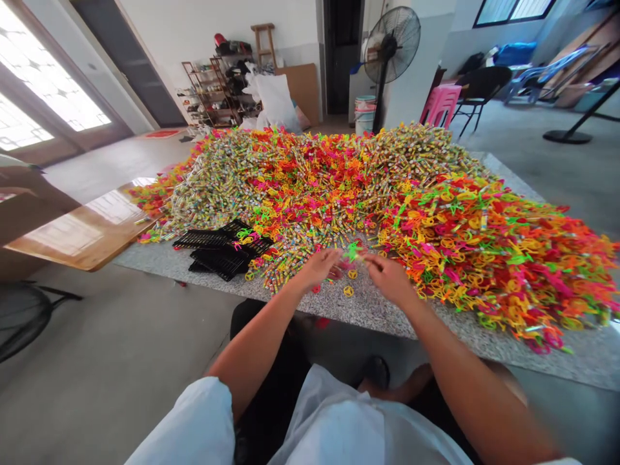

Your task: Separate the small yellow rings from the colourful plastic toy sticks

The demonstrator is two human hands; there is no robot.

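Note:
Both hands meet over the near edge of a speckled stone table. My left hand (320, 267) is closed, its fingertips pressed together at the left of a bright green plastic piece (353, 249); what they pinch is too small to make out. My right hand (389, 276) pinches a small light-coloured tube (361, 257) that points toward the green piece. Below them, a yellow plastic ring with spokes (348, 291) lies on the stone, with another just behind it. A heap of patterned little tubes (285, 261) lies left of my left hand.
Black slotted trays (220, 255) are stacked at left, with a few coloured pieces on top. A large mound of bright plastic pieces (494, 252) covers the right side. More tubes (213, 174) are piled behind. A standing fan (389, 46) and pink stools (443, 103) stand beyond the table.

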